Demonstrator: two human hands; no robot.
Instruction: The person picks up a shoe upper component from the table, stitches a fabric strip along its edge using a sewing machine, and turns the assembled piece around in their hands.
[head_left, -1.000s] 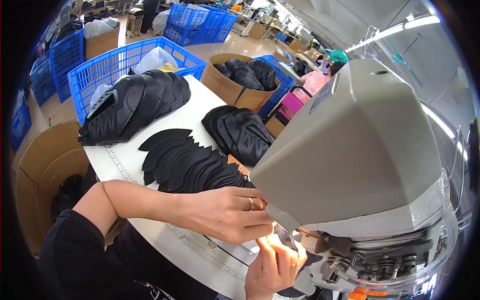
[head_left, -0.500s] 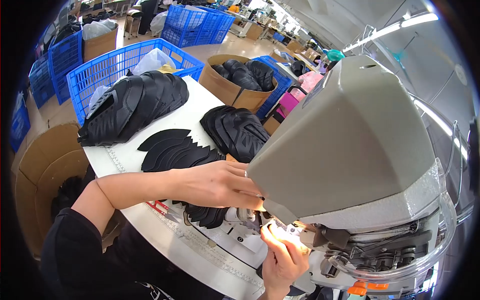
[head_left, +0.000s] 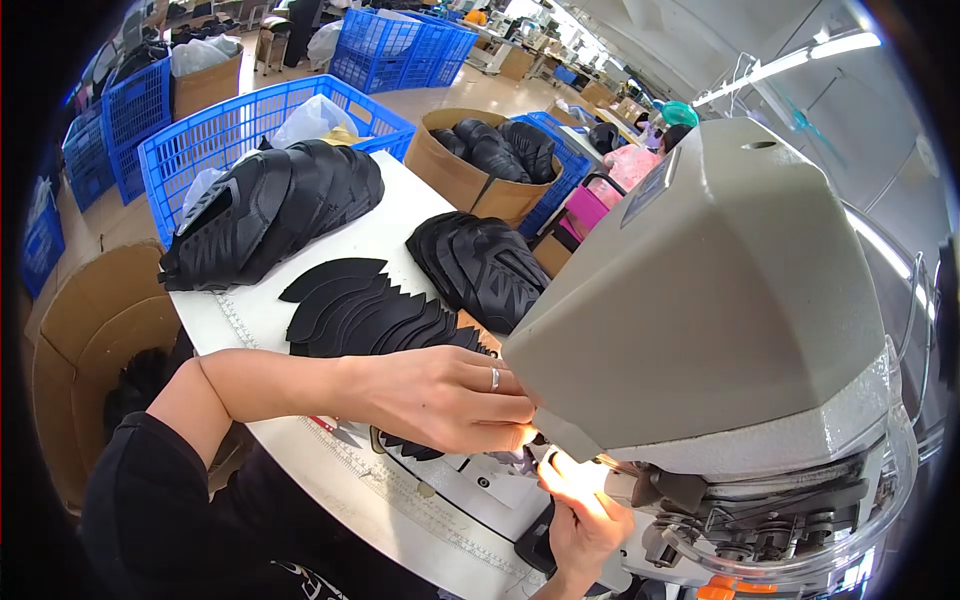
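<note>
My left hand (head_left: pixel 445 398), with a ring on one finger, reaches over the sewing machine's bed; its fingers are bent together beside the machine head (head_left: pixel 700 300), and what they hold is hidden. Close by on the right, my right hand (head_left: pixel 585 515) has its fingers bent together under the bright lamp; its fingertips are washed out by glare. A row of overlapping black curved pieces (head_left: pixel 375 315) lies beyond my left forearm. Behind them is a stack of black shoe uppers (head_left: pixel 478 265), and a larger stack (head_left: pixel 275 205) rests at the table's far left.
The white table (head_left: pixel 400 185) has a ruler strip along its edge. Red-handled snips (head_left: pixel 322 423) show partly below my left forearm. Around stand a blue basket (head_left: pixel 205 135), a cardboard box of black uppers (head_left: pixel 430 150) and another box (head_left: pixel 85 310). A person in pink (head_left: pixel 630 165) sits behind.
My left hand first moved back and up, then forward and down toward the machine again. My right hand has shifted slightly right. The camera view has swayed a little.
</note>
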